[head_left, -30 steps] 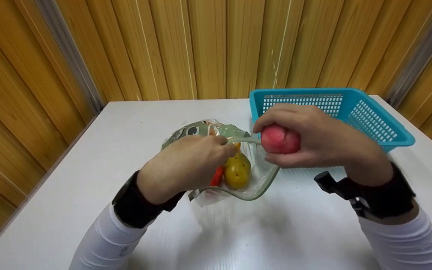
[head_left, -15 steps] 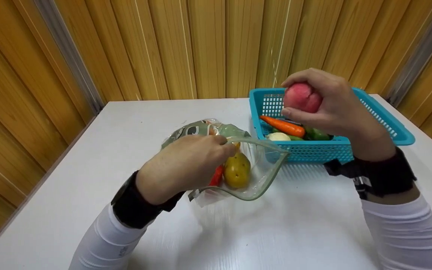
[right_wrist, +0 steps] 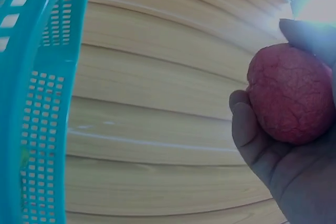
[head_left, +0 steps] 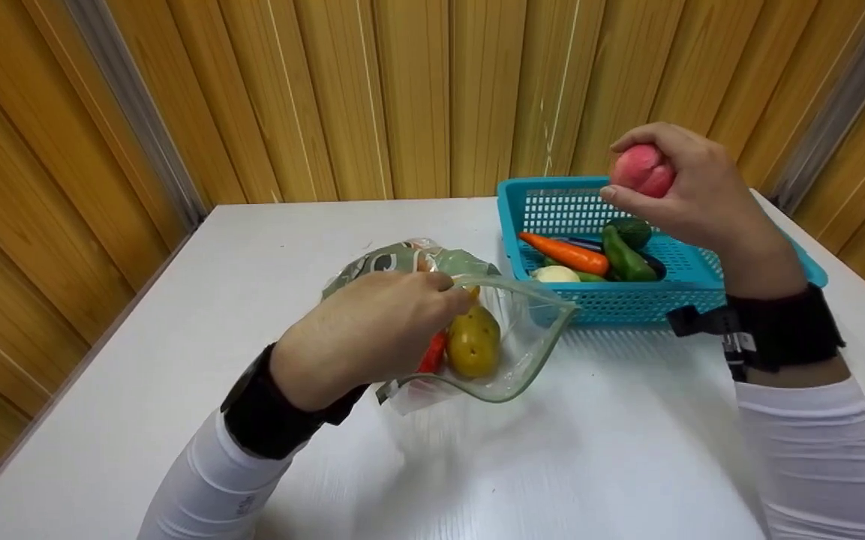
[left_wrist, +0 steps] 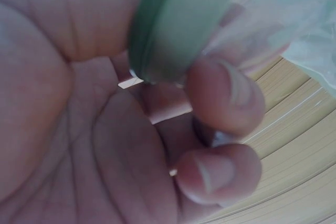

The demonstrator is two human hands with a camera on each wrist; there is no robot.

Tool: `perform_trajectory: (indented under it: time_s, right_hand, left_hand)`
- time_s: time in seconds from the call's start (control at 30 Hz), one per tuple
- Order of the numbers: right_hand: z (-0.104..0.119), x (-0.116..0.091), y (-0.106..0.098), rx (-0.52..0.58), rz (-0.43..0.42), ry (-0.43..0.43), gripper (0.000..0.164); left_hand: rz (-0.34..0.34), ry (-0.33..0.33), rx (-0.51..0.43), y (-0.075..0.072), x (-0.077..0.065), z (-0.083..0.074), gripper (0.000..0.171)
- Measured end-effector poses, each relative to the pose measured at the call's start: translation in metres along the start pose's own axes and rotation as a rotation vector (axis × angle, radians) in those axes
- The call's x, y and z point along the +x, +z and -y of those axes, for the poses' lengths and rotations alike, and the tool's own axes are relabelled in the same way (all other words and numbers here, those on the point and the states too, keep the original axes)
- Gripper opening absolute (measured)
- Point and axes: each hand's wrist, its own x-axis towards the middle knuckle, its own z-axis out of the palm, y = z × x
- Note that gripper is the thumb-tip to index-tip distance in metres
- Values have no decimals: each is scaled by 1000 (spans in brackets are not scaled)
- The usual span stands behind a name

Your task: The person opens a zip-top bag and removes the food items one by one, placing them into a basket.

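My left hand (head_left: 383, 322) pinches the green-edged rim of a clear plastic zip bag (head_left: 530, 360) that lies with its mouth gaping; the left wrist view shows the rim between thumb and fingers. Inside the bag are a yellow-brown, dotted, rounded fruit or vegetable (head_left: 474, 343) and a red piece (head_left: 433, 352), partly hidden by the hand. Raised above the right part of the blue basket (head_left: 627, 304), my right hand (head_left: 702, 187) grips a pinkish-red peach (head_left: 642, 171). In the right wrist view the peach (right_wrist: 291, 94) sits between thumb and fingers, beside the basket's wall.
The basket holds a carrot (head_left: 563, 253), a green pepper (head_left: 625, 256), a dark green vegetable (head_left: 631, 231), a whitish round piece (head_left: 556, 274) and dark purple items partly covered. Wood-patterned panels (head_left: 402, 97) stand behind the white table (head_left: 289, 225).
My right hand has carried the peach from beside the bag's mouth up and right, over the basket, uncovering the vegetables there. The bag's right corner has straightened outward; my left hand stays put.
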Motion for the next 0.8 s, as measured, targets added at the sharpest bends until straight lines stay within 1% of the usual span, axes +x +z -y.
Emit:
perform_trajectory:
  time_s: [0.13,0.2,0.27,0.33,0.47,0.57,0.67,0.8]
  right_hand:
    - [-19,2,0,-28,105,187,54]
    - [-29,4,0,-58,166,274,61]
    - [-38,6,2,-76,218,336,66]
    - [-48,7,3,-86,259,378,69]
    - [-65,6,6,-101,318,422,70]
    - [-78,5,8,-135,366,417,65]
    - [-91,2,12,-162,432,403,60]
    - [-104,-3,19,-169,527,413,57]
  left_hand:
    - [-4,3,1,1,1,0,48]
    - [-7,5,-4,2,1,0,48]
    - [-7,7,-8,2,1,1,48]
    - [-4,7,-11,2,1,0,49]
    - [-14,14,-6,3,1,0,48]
    - [-35,22,5,4,0,1,49]
    - [-36,22,10,4,0,1,50]
    - [-15,13,8,3,0,0,50]
